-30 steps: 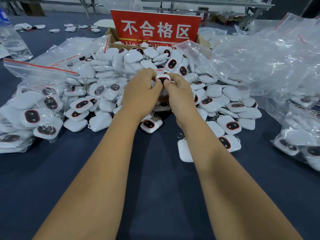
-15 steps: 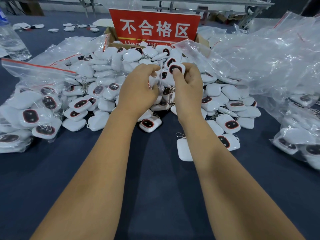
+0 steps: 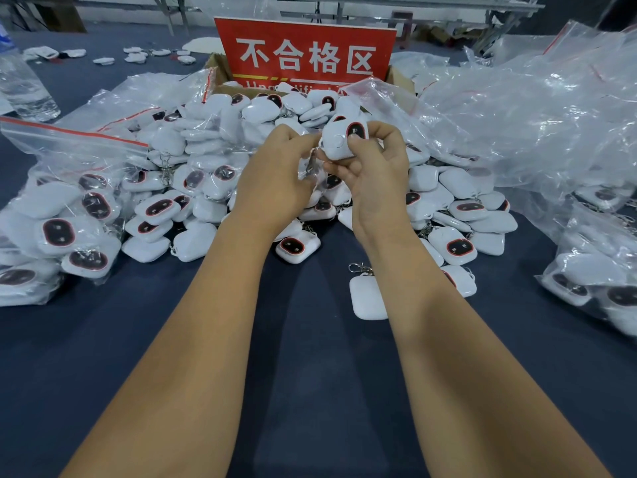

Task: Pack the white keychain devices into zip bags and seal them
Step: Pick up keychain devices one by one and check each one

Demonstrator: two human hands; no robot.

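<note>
My right hand (image 3: pixel 375 177) grips a white keychain device (image 3: pixel 343 139) with a dark oval face ringed in red, lifted above the pile. My left hand (image 3: pixel 275 177) pinches a small clear zip bag (image 3: pixel 312 163) right beside the device, and the two hands touch. Whether the device sits inside the bag I cannot tell. Behind and around the hands lies a big pile of loose white devices (image 3: pixel 241 139). A single device (image 3: pixel 367 298) lies face down on the dark blue table (image 3: pixel 310 374) by my right forearm.
A large zip bag full of packed devices (image 3: pixel 58 219) lies at the left. A heap of empty clear bags (image 3: pixel 524 119) fills the right, with more bagged devices (image 3: pixel 593 281) below it. A red sign (image 3: pixel 305 53) stands on a cardboard box behind. A water bottle (image 3: pixel 20 88) is far left.
Both hands have lifted off the pile toward me with one device. The device has turned in my right hand, and the clear bag now shows between my hands.
</note>
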